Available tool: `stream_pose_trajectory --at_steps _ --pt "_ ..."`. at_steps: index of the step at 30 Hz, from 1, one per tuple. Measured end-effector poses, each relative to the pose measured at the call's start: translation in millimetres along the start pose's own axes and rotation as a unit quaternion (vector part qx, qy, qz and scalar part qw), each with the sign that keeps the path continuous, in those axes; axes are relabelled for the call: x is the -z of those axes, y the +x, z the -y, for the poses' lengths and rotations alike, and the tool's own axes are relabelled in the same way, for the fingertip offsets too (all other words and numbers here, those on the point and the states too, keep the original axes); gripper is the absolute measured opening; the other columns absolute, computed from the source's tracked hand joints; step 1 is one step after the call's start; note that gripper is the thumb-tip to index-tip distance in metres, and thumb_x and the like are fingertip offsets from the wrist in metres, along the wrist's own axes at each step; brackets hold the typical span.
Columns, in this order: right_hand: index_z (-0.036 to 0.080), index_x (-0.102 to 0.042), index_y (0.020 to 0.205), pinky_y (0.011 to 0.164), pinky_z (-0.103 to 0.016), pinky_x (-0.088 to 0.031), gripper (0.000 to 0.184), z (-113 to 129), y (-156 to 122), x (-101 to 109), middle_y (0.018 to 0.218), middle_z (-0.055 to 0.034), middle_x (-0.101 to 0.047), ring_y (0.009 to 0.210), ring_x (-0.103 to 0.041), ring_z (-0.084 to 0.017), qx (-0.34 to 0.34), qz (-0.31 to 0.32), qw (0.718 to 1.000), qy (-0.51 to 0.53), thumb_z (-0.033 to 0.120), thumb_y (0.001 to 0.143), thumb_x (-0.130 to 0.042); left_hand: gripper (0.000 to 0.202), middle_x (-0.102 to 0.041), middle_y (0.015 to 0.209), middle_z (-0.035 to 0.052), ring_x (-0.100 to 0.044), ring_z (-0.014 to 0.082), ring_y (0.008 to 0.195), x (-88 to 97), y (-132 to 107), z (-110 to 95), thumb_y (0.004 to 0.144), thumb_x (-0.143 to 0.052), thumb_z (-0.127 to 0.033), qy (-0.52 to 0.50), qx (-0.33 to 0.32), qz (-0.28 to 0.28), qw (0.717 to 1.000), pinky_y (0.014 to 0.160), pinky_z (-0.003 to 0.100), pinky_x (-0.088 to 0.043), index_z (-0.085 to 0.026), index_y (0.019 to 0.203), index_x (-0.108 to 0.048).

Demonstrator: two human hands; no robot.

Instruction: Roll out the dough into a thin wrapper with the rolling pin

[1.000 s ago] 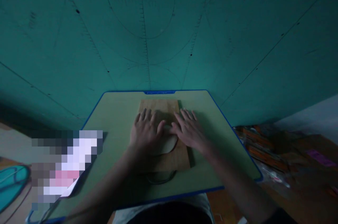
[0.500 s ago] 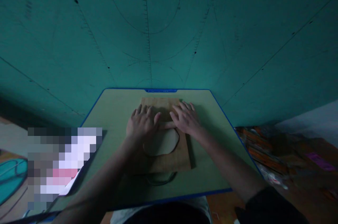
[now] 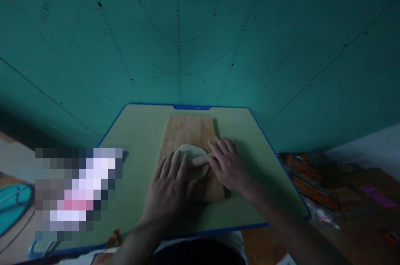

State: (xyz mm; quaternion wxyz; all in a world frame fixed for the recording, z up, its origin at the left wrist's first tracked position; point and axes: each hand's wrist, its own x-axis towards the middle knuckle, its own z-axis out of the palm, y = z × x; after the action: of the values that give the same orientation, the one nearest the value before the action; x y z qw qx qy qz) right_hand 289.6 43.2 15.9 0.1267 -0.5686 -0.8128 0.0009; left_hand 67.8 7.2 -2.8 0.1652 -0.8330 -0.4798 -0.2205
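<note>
**Item 1, lower centre: left hand** point(image 3: 170, 183). Laid flat with the palm down and the fingers extended side by side. It grips nothing and rests on the near edge of the dough.

**Item 2, just right of centre: right hand** point(image 3: 229, 165). Also flat and unclenched, with the fingertips on the right edge of the dough. The two hands are close together, thumbs nearly meeting.

**Item 3, centre of frame: dough** point(image 3: 191, 152). A pale, flattened round lying on the board, partly hidden under both hands.
- Handling (judged): soft, light and easily dented. It is likely tacky, and would stretch or tear if pinched at one spot.
- Hold (judged): best lifted from beneath the rim with spread fingers.

**Item 4: board** point(image 3: 190, 129). Wooden, rectangular and stiff, lying flat under the dough. Its far half is bare.

**Item 5: worktop** point(image 3: 137, 131). Pale green with a blue rim, carrying the board.

**Item 6, right edge: clutter** point(image 3: 312, 173). Beside the worktop and too dim to identify.

**Item 7, upper frame: wall** point(image 3: 281, 27). Teal, marked with thin drawn lines and arcs.
</note>
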Motion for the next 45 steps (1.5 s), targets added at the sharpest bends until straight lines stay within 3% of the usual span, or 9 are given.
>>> stream_pose_trajectory --at_steps 4,9,15,19,24,29,35,40,45 --pt "0.017 -0.046 0.151 0.121 -0.057 -0.024 0.053 0.4 12.2 -2.3 0.160 -0.0145 -0.041 0.150 -0.030 -0.031 0.007 0.013 0.999 0.037 0.039 0.104 -0.033 0.066 -0.053 0.147 0.0256 -0.053 0.0368 0.135 5.2 -22.9 -7.5 0.096 -0.048 -0.035 -0.004 -0.037 0.006 0.999 0.106 0.047 -0.045 -0.003 0.152 -0.036" --pt "0.019 -0.049 0.149 0.123 -0.059 -0.013 0.053 18.9 77.1 -11.1 0.161 -0.0142 -0.038 0.151 -0.028 -0.033 -0.007 0.032 0.999 0.033 0.043 0.103 -0.039 0.069 -0.052 0.148 0.0241 -0.051 0.0364 0.137 6.6 -20.8 -8.6 0.100 -0.038 -0.035 -0.023 -0.001 0.007 1.000 0.107 0.052 -0.046 -0.006 0.160 -0.018" --pt "0.022 -0.047 0.151 0.125 -0.054 -0.003 0.053 50.4 135.6 -18.7 0.161 -0.0107 -0.040 0.154 -0.021 -0.028 0.070 0.062 0.995 0.045 0.044 0.103 -0.041 0.068 -0.047 0.154 0.0210 -0.042 0.0361 0.144 10.0 -19.1 17.1 0.101 -0.040 -0.029 -0.049 0.011 0.050 0.997 0.101 0.049 -0.055 -0.012 0.162 -0.015" --pt "0.022 -0.051 0.148 0.125 -0.052 -0.002 0.050 47.8 135.7 -19.2 0.161 -0.0097 -0.040 0.155 -0.020 -0.027 0.080 0.063 0.993 0.061 0.041 0.102 -0.044 0.060 -0.042 0.157 0.0184 -0.034 0.0338 0.149 10.1 -17.1 16.5 0.100 -0.043 -0.022 -0.085 -0.008 0.069 0.994 0.106 0.046 -0.053 -0.011 0.158 -0.029" --pt "0.020 -0.051 0.149 0.125 -0.050 -0.013 0.051 15.9 106.3 -21.3 0.165 -0.0120 -0.031 0.154 -0.020 -0.028 0.069 0.070 0.993 0.069 0.034 0.099 -0.046 0.040 -0.049 0.154 0.0119 -0.037 0.0341 0.148 7.7 -12.7 -27.6 0.100 -0.048 -0.034 -0.096 -0.060 0.049 0.992 0.114 0.049 -0.045 -0.016 0.132 -0.065" --pt "0.017 -0.041 0.155 0.123 -0.053 -0.018 0.057 1.7 94.7 -18.4 0.167 -0.0168 -0.024 0.156 -0.015 -0.030 0.049 0.105 0.991 0.068 0.031 0.100 -0.043 0.045 -0.053 0.151 0.0128 -0.044 0.0325 0.144 7.6 -10.2 -56.7 0.099 -0.046 -0.036 -0.070 -0.057 0.045 0.995 0.118 0.049 -0.039 -0.011 0.130 -0.067" --pt "0.018 -0.048 0.150 0.125 -0.052 -0.012 0.052 52.7 131.8 -23.6 0.165 -0.0141 -0.031 0.155 -0.018 -0.030 0.092 0.098 0.988 0.077 0.032 0.100 -0.046 0.048 -0.053 0.150 0.0179 -0.046 0.0371 0.142 5.9 -22.8 -22.4 0.101 -0.047 -0.040 -0.089 -0.027 0.073 0.993 0.107 0.047 -0.051 -0.008 0.134 -0.063" --pt "0.020 -0.055 0.144 0.124 -0.049 -0.013 0.044 99.2 161.7 -40.0 0.155 -0.0117 -0.047 0.150 -0.031 -0.025 0.111 0.070 0.986 0.100 0.029 0.102 -0.043 0.052 -0.042 0.157 0.0185 -0.037 0.0328 0.147 3.3 -48.0 11.9 0.100 -0.041 -0.019 -0.113 0.008 0.060 0.992 0.110 0.048 -0.050 -0.011 0.151 -0.043" --pt "0.020 -0.060 0.138 0.123 -0.047 -0.019 0.042 94.9 162.3 -45.2 0.149 -0.0104 -0.054 0.146 -0.036 -0.024 0.138 0.051 0.984 0.100 0.027 0.099 -0.046 0.054 -0.039 0.159 0.0201 -0.028 0.0320 0.151 -1.0 -49.9 3.5 0.100 -0.042 -0.016 -0.142 0.041 0.056 0.987 0.112 0.051 -0.048 -0.013 0.153 -0.039"
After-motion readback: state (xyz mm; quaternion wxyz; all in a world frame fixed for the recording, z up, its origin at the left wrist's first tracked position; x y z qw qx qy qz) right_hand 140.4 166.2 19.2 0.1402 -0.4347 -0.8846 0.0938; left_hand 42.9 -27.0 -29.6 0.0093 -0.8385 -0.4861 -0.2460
